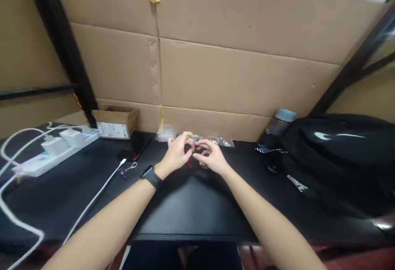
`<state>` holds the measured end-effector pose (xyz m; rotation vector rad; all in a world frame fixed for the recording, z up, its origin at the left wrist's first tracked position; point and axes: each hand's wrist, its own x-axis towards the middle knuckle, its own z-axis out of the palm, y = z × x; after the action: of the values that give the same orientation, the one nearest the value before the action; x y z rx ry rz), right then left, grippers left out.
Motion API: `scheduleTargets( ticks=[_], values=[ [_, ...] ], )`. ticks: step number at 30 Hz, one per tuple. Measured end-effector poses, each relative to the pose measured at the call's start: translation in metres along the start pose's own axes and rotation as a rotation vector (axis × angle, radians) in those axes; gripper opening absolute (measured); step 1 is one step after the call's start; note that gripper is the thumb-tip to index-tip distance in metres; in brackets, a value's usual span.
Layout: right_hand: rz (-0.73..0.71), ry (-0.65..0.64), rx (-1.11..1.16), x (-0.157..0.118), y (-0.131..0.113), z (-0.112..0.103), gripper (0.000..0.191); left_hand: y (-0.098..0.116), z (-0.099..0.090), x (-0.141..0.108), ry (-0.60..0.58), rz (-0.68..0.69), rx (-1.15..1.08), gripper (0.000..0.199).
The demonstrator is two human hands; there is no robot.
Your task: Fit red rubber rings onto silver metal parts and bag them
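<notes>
My left hand [179, 152], with a dark watch [152, 176] on its wrist, and my right hand [213, 158] meet just above the black table. Thumbs and fingers of both pinch something small and thin between them, too blurred to name. A red cord [189, 164] hangs below the left fingertips. Under the right hand lies a small clear round thing [203, 165], partly covered by the fingers. Right behind the hands is a row of small clear plastic packets [226, 142] with shiny contents. Another clear plastic bag [166, 133] sits to their left.
At left are a white power strip [40, 162] with plugs, a white cable [95, 198], a keychain [131, 166], a dark phone-like slab [131, 148] and an open cardboard box [115, 123]. A bottle [276, 128] and a black bag [339, 159] stand right. Cardboard walls the back.
</notes>
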<state>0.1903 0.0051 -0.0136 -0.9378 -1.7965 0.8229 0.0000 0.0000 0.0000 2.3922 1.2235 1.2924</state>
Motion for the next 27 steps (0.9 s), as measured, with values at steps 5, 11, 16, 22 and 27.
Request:
scheduleTargets(
  ticks=[5, 11, 16, 22, 27],
  values=[
    [0.033, -0.049, -0.033, 0.002, 0.0, -0.011, 0.032, 0.006, -0.001, 0.0, 0.076, -0.028, 0.046, 0.04],
    [-0.031, -0.031, -0.077, 0.005, 0.004, -0.008, 0.029, 0.009, -0.001, 0.0, 0.098, -0.016, 0.048, 0.04],
    [-0.144, -0.04, -0.274, 0.004, -0.003, -0.006, 0.023, 0.007, -0.004, 0.0, 0.118, -0.031, 0.002, 0.022],
    [-0.259, -0.027, -0.431, 0.002, -0.01, -0.015, 0.017, -0.001, 0.003, -0.003, -0.121, -0.037, -0.011, 0.035],
    [-0.255, -0.039, -0.451, 0.003, -0.01, -0.016, 0.015, -0.002, 0.006, -0.004, -0.17, -0.037, 0.021, 0.022]
  ],
)
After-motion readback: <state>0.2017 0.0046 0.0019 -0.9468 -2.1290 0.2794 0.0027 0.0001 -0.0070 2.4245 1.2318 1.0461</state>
